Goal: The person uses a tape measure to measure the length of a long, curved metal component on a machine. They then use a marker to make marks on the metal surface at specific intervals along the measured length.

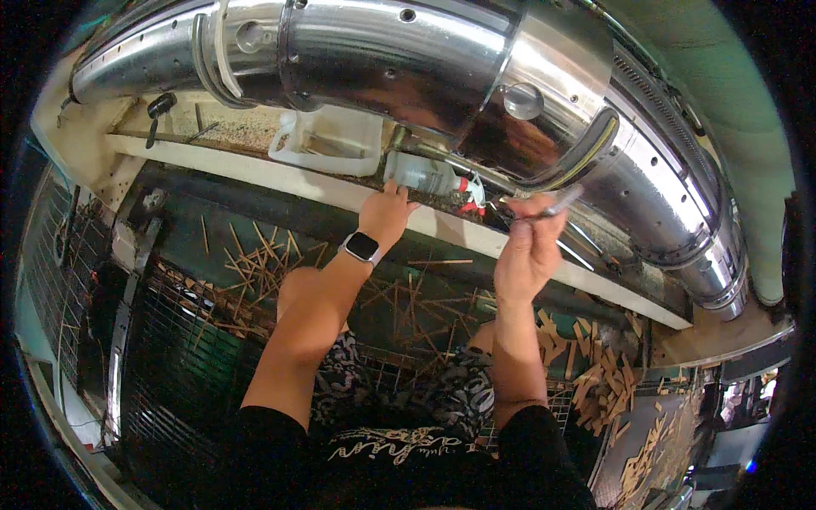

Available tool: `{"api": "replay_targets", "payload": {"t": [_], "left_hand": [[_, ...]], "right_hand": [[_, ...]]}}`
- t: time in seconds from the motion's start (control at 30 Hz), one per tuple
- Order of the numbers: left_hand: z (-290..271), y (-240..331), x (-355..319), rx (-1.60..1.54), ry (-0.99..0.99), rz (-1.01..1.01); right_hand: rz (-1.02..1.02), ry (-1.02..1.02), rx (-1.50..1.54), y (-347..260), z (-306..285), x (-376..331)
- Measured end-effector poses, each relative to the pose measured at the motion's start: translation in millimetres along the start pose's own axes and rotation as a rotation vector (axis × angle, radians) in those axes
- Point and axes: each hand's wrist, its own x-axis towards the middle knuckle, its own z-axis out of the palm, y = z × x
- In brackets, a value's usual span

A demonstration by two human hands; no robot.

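My right hand (530, 255) is raised over the pale ledge, fingers closed round a slim silvery metal tool (564, 202). The tool's free end points up and right, blurred, so its exact kind is unclear. My left hand (385, 212), with a watch (361, 246) on the wrist, rests on the ledge (331, 189) with thumb and fingers apart. Its fingertips reach the base of a clear spray bottle (422, 174) with a red and white trigger head, lying on its side behind the ledge. Above both hands runs a large shiny metal cylinder (391, 64) with bolt holes.
A cut-open white plastic jug (336, 136) lies in the trough, left of the bottle. Further left is a black-headed tool (160, 106). Thin wooden strips (263, 259) litter the area beneath the ledge; flat wood pieces (603, 382) are heaped at lower right.
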Motion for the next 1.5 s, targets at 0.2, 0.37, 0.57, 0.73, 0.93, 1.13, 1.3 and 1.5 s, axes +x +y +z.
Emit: {"api": "replay_targets", "payload": {"t": [0.2,0.37,0.57,0.73,0.93,1.13,1.3,1.5], "left_hand": [[-1,-7,-3,-0.071,-0.001,-0.016],[-1,-6,-3,-0.114,0.0,-0.046],[1,-7,-3,-0.08,-0.038,-0.069],[-5,-3,-5,-0.12,-0.006,-0.06],[0,-7,-4,-0.156,0.016,-0.051],[0,-7,-6,-0.163,0.032,-0.048],[5,-7,-3,-0.149,0.036,-0.039],[-1,-4,-3,-0.066,0.006,-0.044]], "right_hand": [[-0.071,-0.107,-0.223,-4,-10,21],[-0.038,-0.206,0.058,0,8,30],[-0.035,-0.387,-0.221,27,18,36],[-0.134,-0.329,-0.33,33,22,37],[-0.298,-0.169,-0.505,39,34,32],[-0.033,-0.331,-0.18,34,34,25],[-0.114,-0.269,-0.175,39,34,23],[-0.26,-0.084,-0.391,48,39,24]]}}
